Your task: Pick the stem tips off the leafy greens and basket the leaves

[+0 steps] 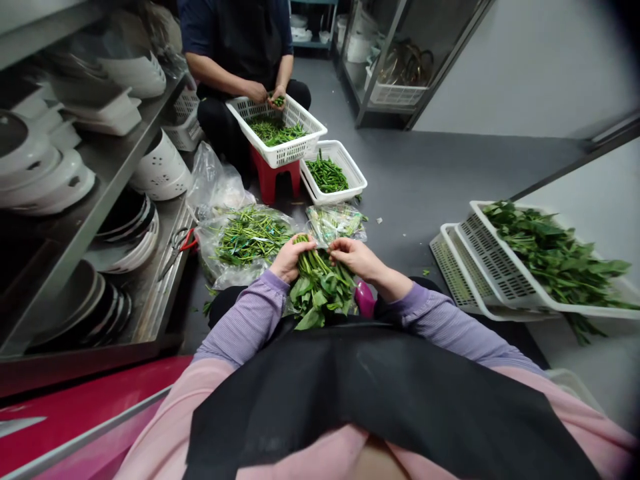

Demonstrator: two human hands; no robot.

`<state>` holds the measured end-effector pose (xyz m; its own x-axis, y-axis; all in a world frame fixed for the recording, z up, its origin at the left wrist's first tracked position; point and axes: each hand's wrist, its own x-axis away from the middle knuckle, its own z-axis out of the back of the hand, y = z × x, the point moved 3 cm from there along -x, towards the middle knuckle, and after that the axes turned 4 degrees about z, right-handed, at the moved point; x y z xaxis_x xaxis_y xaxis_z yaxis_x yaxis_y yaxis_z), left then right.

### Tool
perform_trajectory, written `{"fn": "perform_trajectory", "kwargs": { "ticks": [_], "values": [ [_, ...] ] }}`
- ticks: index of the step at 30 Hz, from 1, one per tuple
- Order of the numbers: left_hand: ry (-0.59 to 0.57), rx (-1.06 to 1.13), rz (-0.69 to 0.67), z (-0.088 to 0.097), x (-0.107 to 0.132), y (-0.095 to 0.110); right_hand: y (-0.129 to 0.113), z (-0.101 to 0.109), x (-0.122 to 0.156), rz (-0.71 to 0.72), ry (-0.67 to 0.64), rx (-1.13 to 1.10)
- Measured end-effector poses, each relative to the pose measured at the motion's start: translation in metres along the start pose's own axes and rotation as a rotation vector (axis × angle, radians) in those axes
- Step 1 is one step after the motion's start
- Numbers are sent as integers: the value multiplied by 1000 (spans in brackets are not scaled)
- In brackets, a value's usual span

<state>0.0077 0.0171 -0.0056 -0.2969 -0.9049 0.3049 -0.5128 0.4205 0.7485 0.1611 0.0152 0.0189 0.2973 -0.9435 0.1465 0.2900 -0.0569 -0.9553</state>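
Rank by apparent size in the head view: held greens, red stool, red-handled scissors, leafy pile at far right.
Largest to smallest, visible parts only:
1. leafy pile
2. held greens
3. red stool, partly hidden
4. red-handled scissors

No text or number can be read.

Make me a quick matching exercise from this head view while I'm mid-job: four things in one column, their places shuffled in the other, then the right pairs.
Things
1. Leafy bunch
2. Red stool
3. Scissors
4. Pile of thin green stems

Places
A. At the edge of the lower shelf
B. Surrounded by clear plastic
C. In the person's left hand
D. Under the co-worker's white basket

Pairs: 1-C, 2-D, 3-A, 4-B
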Motion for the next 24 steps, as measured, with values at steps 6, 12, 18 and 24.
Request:
{"fn": "perform_trajectory", "kwargs": {
  "ticks": [6, 12, 18, 24],
  "values": [
    [-12, -43, -44, 1, 0, 2, -2, -4, 7, -17, -103, 44],
    [-31, -84, -43, 0, 4, 4, 2, -15, 9, 8, -185, 22],
    [-123, -161, 20, -1, 8, 8, 0, -2, 13, -110, -367, -200],
    [-112, -148, 64, -6, 11, 9, -7, -3, 13, -112, -431, -140]
  ]
}}
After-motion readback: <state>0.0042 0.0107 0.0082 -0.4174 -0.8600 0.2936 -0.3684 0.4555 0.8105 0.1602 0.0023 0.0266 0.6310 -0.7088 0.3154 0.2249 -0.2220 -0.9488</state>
